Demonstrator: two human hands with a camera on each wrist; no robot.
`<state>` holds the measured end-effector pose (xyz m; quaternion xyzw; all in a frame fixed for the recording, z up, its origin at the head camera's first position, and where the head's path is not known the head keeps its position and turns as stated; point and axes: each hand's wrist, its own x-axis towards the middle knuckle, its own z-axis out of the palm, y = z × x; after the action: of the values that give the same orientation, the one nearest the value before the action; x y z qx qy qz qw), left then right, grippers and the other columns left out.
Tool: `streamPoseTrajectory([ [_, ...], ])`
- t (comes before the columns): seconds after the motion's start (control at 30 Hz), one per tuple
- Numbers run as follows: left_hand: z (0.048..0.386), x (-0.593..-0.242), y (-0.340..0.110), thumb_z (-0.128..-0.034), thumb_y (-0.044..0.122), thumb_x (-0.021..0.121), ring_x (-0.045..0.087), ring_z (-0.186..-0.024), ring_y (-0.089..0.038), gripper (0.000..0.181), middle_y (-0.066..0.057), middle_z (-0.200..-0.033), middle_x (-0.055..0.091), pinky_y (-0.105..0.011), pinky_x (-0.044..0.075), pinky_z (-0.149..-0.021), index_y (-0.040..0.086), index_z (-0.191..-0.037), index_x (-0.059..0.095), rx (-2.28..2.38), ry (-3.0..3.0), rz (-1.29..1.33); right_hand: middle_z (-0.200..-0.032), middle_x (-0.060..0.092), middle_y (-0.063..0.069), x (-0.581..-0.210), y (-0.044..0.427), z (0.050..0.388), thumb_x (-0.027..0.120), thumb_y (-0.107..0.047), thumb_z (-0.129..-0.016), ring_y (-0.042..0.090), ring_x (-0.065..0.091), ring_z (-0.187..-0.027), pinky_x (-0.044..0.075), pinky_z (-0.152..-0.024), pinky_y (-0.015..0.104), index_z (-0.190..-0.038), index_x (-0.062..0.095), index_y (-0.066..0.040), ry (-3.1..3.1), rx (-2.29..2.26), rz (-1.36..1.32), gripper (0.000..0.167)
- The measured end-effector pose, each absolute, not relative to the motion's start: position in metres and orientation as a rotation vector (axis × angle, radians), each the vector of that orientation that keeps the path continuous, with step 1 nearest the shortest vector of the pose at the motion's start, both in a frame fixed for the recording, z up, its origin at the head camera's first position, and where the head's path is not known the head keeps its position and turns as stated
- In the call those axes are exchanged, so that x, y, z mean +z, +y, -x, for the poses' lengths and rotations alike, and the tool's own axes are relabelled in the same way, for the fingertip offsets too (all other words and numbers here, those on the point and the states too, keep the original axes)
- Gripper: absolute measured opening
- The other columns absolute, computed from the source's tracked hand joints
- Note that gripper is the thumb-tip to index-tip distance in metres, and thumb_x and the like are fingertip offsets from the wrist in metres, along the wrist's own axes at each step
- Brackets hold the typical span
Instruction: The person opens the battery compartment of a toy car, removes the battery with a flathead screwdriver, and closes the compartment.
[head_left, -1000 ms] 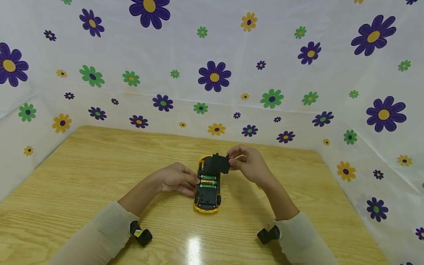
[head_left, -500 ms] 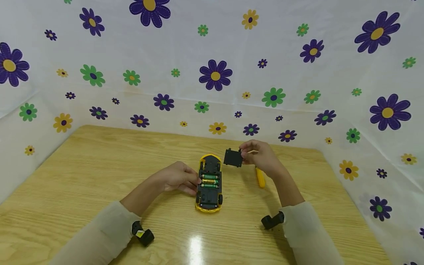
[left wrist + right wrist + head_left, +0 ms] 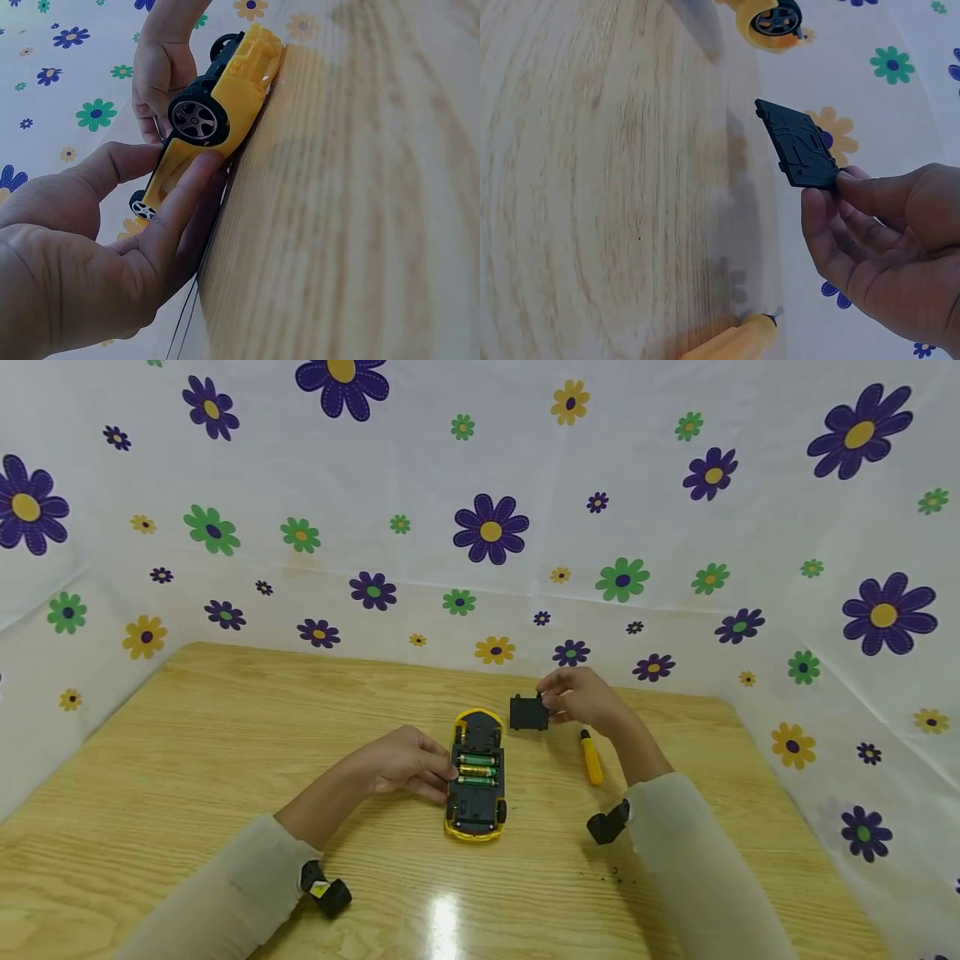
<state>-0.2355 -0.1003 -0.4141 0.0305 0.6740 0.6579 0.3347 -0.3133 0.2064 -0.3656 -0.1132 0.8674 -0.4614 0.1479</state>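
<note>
White cloth point(image 3: 420, 468): hung behind and at both sides, printed with flowers point(image 3: 491, 532) in purple, green and orange.
Worktop point(image 3: 187, 777): pale yellow, wood-grained, glare toward the near side; carries the loose items.
Sleeves point(image 3: 225, 877): two, pale, a small black camera point(image 3: 335, 897) at each cuff. Hazard: the right cuff, near the screwdriver point(image 3: 592, 764), could knock it.
Toy car point(image 3: 477, 810): one, yellow body, black underside facing up, at mid-worktop beside the left hand point(image 3: 408, 764). Hazard: with its middle uncovered, tipping or lifting could spill the contents.
Left hand: fingers clamped on the toy car's side, thumb at the underside's edge. Hazard: a slack hold could let the body slide under pressure.
Right hand point(image 3: 581, 697): fingers and thumb pinching one edge of the cover point(image 3: 528, 713).
Screwdriver: yellow handle, lying right of the toy car, tip pointing away from the person. Hazard: may roll if nudged.
Cover: one, black, thin, small tabs at the edges; raised beside the toy car's far end, apart from it. Hazard: gripped at one edge only, could slip; pressed down askew, tabs might snap.
Batteries point(image 3: 477, 771): three, two green with a gold between, side by side across the toy car's middle. Hazard: one sitting high would likely stop the cover lying flat.
Specks point(image 3: 615, 870): few, dark, left of the right forearm; too small to identify. Hazard: if screws, easily swept off by the sleeve.
</note>
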Motion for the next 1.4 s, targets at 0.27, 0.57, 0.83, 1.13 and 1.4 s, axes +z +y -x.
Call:
streamPoseTrajectory([
  [0.27, 0.235, -0.413, -0.098, -0.0989, 0.001, 0.064, 0.073, -0.085, -0.029, 0.020, -0.023, -0.104, 0.069, -0.043, 0.065, -0.082, -0.013, -0.112, 0.068, 1.714, 1.794, -0.076, -0.114, 0.063, 0.022, -0.372, 0.204, 0.328, 0.057, 0.006, -0.099, 0.032, 0.063, -0.093, 0.063, -0.090, 0.046, -0.128, 0.061, 0.006, 2.470, -1.211, 0.268, 0.029],
  [0.57, 0.235, -0.414, -0.098, -0.0972, -0.002, 0.062, 0.074, -0.087, -0.031, 0.019, -0.023, -0.101, 0.071, -0.044, 0.065, -0.082, -0.013, -0.112, 0.068, 1.730, 1.775, -0.085, -0.114, 0.060, 0.020, -0.376, 0.202, 0.337, 0.061, 0.009, -0.094, 0.030, 0.059, -0.100, 0.063, -0.091, 0.038, -0.122, 0.065, 0.003, 2.474, -1.024, 0.228, 0.029],
  [0.83, 0.235, -0.414, -0.098, -0.0977, 0.000, 0.063, 0.074, -0.083, -0.029, 0.017, -0.022, -0.101, 0.071, -0.044, 0.066, -0.081, -0.012, -0.109, 0.069, 1.720, 1.794, -0.071, -0.119, 0.063, 0.023, -0.374, 0.201, 0.339, 0.058, 0.014, -0.092, 0.032, 0.063, -0.102, 0.064, -0.086, 0.037, -0.116, 0.067, 0.004, 2.514, -0.874, 0.269, 0.028],
  [1.13, 0.235, -0.415, -0.099, -0.0968, 0.000, 0.064, 0.074, -0.084, -0.030, 0.019, -0.023, -0.102, 0.071, -0.044, 0.065, -0.081, -0.012, -0.111, 0.069, 1.720, 1.793, -0.085, -0.120, 0.063, 0.022, -0.371, 0.201, 0.339, 0.060, 0.013, -0.093, 0.031, 0.065, -0.101, 0.063, -0.089, 0.038, -0.119, 0.068, 0.002, 2.517, -0.853, 0.206, 0.029],
  [1.4, 0.235, -0.415, -0.099, -0.0962, -0.001, 0.064, 0.075, -0.086, -0.032, 0.021, -0.023, -0.101, 0.072, -0.045, 0.065, -0.082, -0.013, -0.113, 0.068, 1.733, 1.790, -0.089, -0.114, 0.065, 0.021, -0.370, 0.209, 0.336, 0.063, 0.008, -0.093, 0.031, 0.066, -0.097, 0.063, -0.090, 0.042, -0.126, 0.064, 0.004, 2.505, -0.917, 0.290, 0.033],
])
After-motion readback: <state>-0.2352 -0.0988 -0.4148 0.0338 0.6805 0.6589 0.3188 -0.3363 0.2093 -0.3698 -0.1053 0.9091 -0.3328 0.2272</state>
